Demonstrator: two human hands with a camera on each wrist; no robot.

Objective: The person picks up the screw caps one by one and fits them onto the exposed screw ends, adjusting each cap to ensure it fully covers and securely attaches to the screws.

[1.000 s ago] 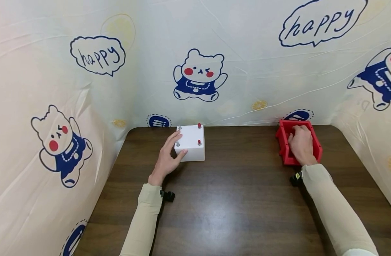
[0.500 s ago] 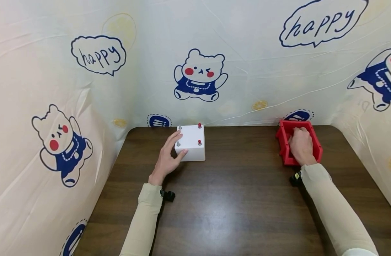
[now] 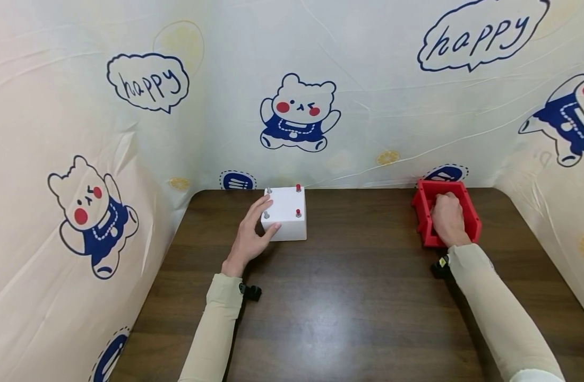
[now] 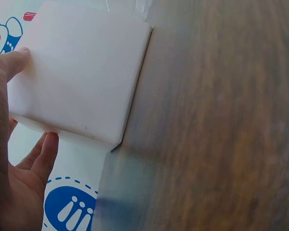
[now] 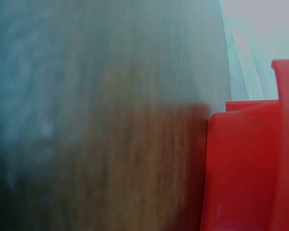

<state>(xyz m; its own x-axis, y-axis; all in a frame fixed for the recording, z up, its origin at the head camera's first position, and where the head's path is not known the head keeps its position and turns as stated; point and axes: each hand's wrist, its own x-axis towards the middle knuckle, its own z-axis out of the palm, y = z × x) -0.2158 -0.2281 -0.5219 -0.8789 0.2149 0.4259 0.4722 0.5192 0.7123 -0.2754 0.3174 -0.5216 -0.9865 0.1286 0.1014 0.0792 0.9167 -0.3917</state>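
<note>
A white box point(image 3: 286, 203) with red posts point(image 3: 298, 213) and grey bolts point(image 3: 266, 215) at its top corners stands near the table's back edge. My left hand point(image 3: 247, 236) holds it from the left. In the left wrist view, the thumb rests on one broad face of the box point(image 4: 82, 77) and fingertips point(image 4: 50, 139) touch an adjoining side. At the back right is a red open-topped bin point(image 3: 422, 215), with my right hand point(image 3: 447, 219) reaching down inside. Its fingers are hidden there, and the right wrist view shows only the bin's outer wall point(image 5: 241, 168).
Both stand on a dark brown wooden table point(image 3: 340, 297). A printed cloth point(image 3: 368, 95) hangs behind the table and along both sides. A small black camera sits on each wrist.
My right hand has shifted slightly to the left within the red bin. The left hand and the white box have stayed in place.
</note>
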